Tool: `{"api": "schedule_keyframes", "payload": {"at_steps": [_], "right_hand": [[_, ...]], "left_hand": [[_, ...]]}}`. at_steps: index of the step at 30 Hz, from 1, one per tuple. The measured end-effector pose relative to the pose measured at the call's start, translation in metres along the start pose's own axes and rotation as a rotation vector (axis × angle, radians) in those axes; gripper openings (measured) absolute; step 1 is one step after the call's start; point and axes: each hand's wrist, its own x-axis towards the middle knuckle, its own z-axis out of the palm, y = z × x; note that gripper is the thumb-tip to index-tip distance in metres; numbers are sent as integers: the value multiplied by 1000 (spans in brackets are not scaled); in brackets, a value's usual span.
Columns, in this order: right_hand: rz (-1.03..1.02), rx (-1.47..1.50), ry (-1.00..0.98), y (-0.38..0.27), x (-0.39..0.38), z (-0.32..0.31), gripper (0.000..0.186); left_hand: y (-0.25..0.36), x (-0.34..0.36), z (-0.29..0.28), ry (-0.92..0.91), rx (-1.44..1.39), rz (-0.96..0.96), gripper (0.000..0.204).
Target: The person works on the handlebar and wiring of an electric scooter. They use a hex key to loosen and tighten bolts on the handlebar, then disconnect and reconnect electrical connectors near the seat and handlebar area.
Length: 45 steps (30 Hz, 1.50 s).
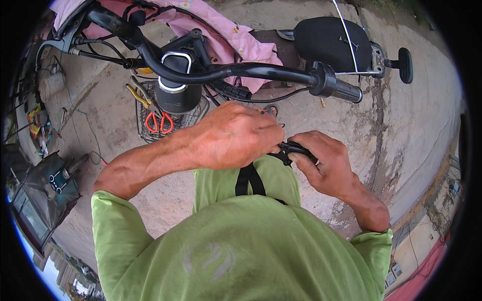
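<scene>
Just in front of my green shirt, my right hand [324,159] grips a small black handlebar fitting [296,149], thumb and fingers on either side of it. It looks like a lever clamp, but its exact kind is unclear. My left hand [241,134] is closed right beside it, back of the hand upward; its fingertips meet the fitting's left end, and what they pinch is hidden. Thin wire ends show by the left knuckles. Beyond both hands runs the black handlebar [226,72] of a two-wheeler, its ribbed grip [348,92] at the right.
Orange-handled scissors [159,123] and yellow-handled pliers [139,95] lie in the wire basket [142,131] behind a black headlamp unit [176,95]. Pink cloth [221,30] drapes over the frame. A black saddle [329,45] stands at the far right. More tools litter the ground at left.
</scene>
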Motion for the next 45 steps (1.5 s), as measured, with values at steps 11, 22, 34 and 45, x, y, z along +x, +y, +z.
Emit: {"api": "schedule_keyframes", "payload": {"at_steps": [11, 22, 34, 45], "right_hand": [[256, 333, -98, 0, 10, -8, 25], [-157, -185, 105, 1, 6, -6, 35], [617, 675, -394, 17, 31, -36, 26], [559, 794, -407, 32, 30, -37, 24]], "left_hand": [[-1, 5, -12, -62, -76, -69, 23], [-5, 15, -11, -136, -378, -295, 23], [-2, 20, -5, -11, 73, 4, 24], [0, 25, -10, -49, -8, -145, 22]]}}
